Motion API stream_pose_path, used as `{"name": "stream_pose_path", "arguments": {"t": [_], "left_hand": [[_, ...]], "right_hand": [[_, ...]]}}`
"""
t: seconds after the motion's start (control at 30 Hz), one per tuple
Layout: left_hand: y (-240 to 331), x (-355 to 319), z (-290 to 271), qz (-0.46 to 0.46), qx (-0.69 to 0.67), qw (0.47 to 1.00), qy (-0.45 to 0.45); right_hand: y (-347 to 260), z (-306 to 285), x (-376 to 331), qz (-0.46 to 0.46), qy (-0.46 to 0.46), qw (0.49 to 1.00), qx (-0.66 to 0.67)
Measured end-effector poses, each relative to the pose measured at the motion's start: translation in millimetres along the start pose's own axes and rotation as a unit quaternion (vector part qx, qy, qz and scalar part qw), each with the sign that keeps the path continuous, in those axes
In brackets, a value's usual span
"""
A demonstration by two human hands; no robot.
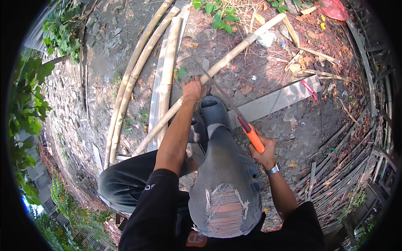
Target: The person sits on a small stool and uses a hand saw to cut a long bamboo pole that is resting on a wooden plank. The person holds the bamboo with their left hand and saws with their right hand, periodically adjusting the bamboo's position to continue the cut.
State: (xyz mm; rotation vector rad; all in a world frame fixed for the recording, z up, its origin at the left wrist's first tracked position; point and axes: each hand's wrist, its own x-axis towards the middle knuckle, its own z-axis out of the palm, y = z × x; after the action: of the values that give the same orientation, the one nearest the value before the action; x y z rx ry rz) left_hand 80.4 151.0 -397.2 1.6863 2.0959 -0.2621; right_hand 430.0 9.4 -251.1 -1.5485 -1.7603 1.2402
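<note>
one bamboo pole [222,64] slants away rightward, gripped by our left hand [193,88]; our right hand [264,149] holds the saw [243,124], its blade crossing just beyond our left.

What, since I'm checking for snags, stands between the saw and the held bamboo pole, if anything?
Nothing visible: the saw in the right hand crosses the bamboo pole close beside the left hand; contact is unclear.

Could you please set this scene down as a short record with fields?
Left hand: grips a bamboo pole
Right hand: holds an orange-handled saw
Blade: crosses the pole in this view, beside the left hand
Right side: red cutter at the far end of a flat board
Left side: more bamboo poles on the ground
Right wrist: metal watch
</note>
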Motion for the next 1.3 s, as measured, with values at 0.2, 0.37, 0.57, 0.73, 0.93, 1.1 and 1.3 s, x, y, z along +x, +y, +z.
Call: {"name": "stream_pose_path", "arguments": {"t": [0.2,0.37,0.57,0.73,0.93,1.1,1.3], "left_hand": [[-6,13,-14,-0.025,-0.015,0.994,-0.101],[-2,21,-13,-0.016,-0.005,0.997,-0.079],[-10,14,-5,-0.046,-0.083,0.993,-0.065],[-11,13,8,-0.058,-0.125,0.988,-0.073],[-10,19,-1,-0.063,-0.143,0.982,-0.105],[-18,25,-9,-0.067,-0.167,0.978,-0.106],[-13,25,-6,-0.091,-0.158,0.976,-0.117]], "right_hand": [[0,-7,14,0.008,-0.004,1.000,0.004],[6,4,8,0.017,0.020,0.999,0.019],[6,27,-6,0.026,0.014,0.999,0.029],[42,33,-20,-0.012,0.005,1.000,-0.019],[38,40,35,-0.013,0.014,1.000,-0.002],[20,75,96,-0.016,-0.021,1.000,0.011],[41,19,5,-0.021,-0.013,1.000,-0.014]]}}
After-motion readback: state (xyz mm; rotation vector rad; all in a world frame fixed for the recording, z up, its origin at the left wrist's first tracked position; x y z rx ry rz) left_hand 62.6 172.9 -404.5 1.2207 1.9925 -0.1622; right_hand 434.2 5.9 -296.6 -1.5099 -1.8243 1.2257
